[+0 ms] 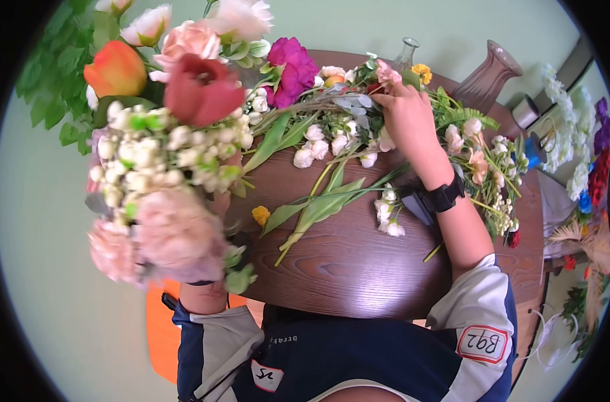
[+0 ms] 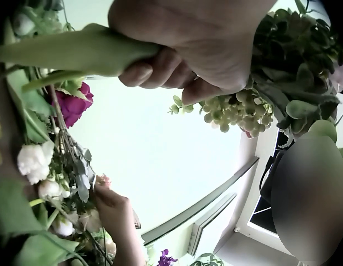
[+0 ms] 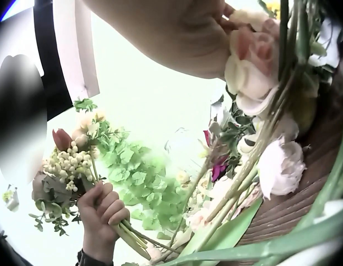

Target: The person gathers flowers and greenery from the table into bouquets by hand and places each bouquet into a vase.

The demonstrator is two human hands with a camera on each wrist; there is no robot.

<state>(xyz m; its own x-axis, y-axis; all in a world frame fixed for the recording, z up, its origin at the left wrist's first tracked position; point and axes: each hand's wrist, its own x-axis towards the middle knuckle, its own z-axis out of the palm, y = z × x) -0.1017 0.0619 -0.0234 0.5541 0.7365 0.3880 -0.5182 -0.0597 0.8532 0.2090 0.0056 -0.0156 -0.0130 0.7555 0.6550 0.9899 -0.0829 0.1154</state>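
Note:
A mixed bouquet of artificial flowers fills the left of the head view, with a red tulip (image 1: 204, 90), an orange tulip (image 1: 115, 70), white berries (image 1: 141, 151) and pale pink blooms (image 1: 177, 228). My left hand (image 3: 104, 208) grips its green stems (image 3: 132, 238), fingers curled round them; the bouquet mostly hides this hand in the head view. Over the table's far side, my right hand (image 1: 407, 114) reaches among loose flowers, fingertips right at a small pink flower (image 1: 387, 74). I cannot tell whether they pinch it. Close to that hand is a cream-pink rose (image 3: 252, 66).
Loose stems and white blooms (image 1: 312, 151) lie across the dark wooden table (image 1: 332, 281). A clear glass bottle (image 1: 407, 53) and a ribbed vase (image 1: 491, 70) stand at the back. Ribbon spools (image 1: 525, 110) sit at right, and more flowers (image 1: 576, 154) beyond the table.

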